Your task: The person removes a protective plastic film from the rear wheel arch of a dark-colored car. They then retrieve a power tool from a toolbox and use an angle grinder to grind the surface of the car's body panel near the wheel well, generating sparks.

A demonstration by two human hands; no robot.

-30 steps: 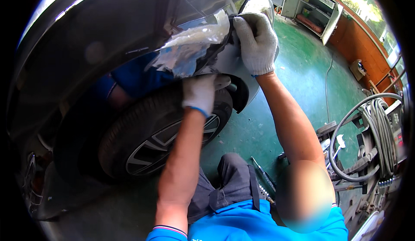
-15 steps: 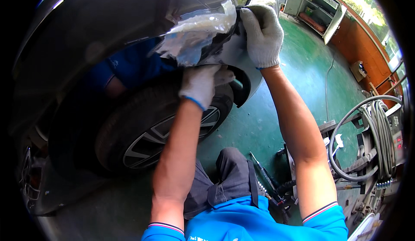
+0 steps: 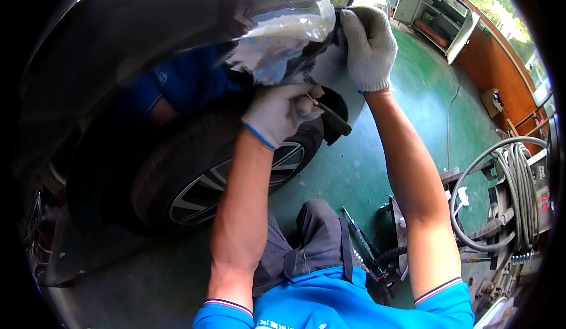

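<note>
A dark car body panel (image 3: 236, 10) arches over the wheel, with a scraped, bare, shiny patch (image 3: 283, 34) near its lower end. My left hand (image 3: 274, 114), in a white knit glove, is closed at the wheel arch edge just below this patch. It grips a screwdriver-like tool (image 3: 335, 118) whose dark handle points down to the right; the far end is hidden. My right hand (image 3: 371, 49), gloved too, is closed on the panel's right edge, thumb on the near side and some fingers out of sight. Beneath my left hand is the tire (image 3: 171, 158) with its spoked wheel rim (image 3: 203, 190).
A coiled grey cable (image 3: 519, 181) hangs on equipment at the right. Tools and hoses (image 3: 377, 258) lie beside my knee on the green floor (image 3: 413, 122). An open cabinet (image 3: 439, 19) and a small box (image 3: 491, 102) stand by the far right wall.
My left hand has turned, and the tool's handle now shows, angled outward from the wheel arch. My right hand keeps its hold on the panel edge. The view has shifted slightly.
</note>
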